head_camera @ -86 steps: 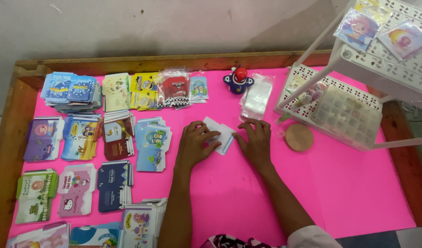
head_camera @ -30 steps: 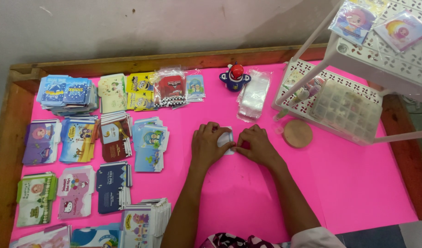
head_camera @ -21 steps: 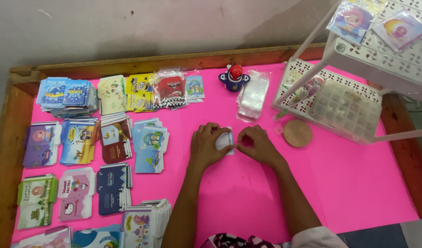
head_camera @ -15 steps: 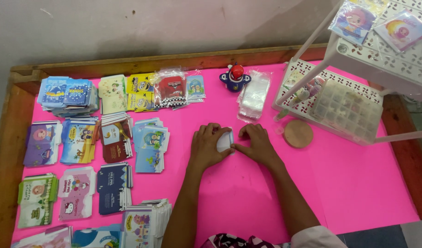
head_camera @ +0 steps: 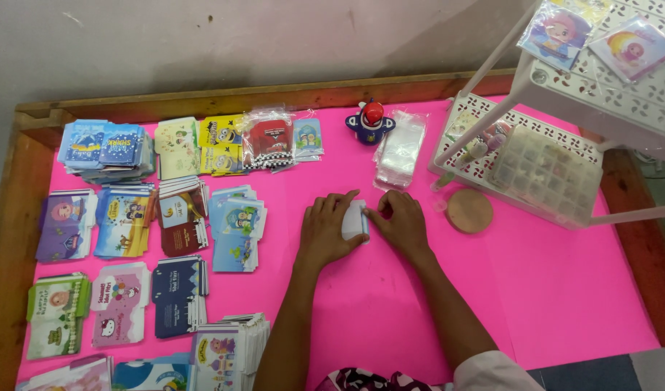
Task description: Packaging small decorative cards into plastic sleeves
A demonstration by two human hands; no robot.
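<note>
Both hands press a small white folded paper card (head_camera: 354, 219).
Left hand (head_camera: 327, 233) and right hand (head_camera: 400, 223) lie flat, fingers spread open, mid pink-covered counter (head_camera: 564, 289).

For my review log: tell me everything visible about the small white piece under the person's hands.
The small white piece looks like thin card or paper, plain and flat on the pink tabletop near its middle. The left hand covers its left side, and the right hand presses its right edge. Only a narrow strip shows between them.
</note>
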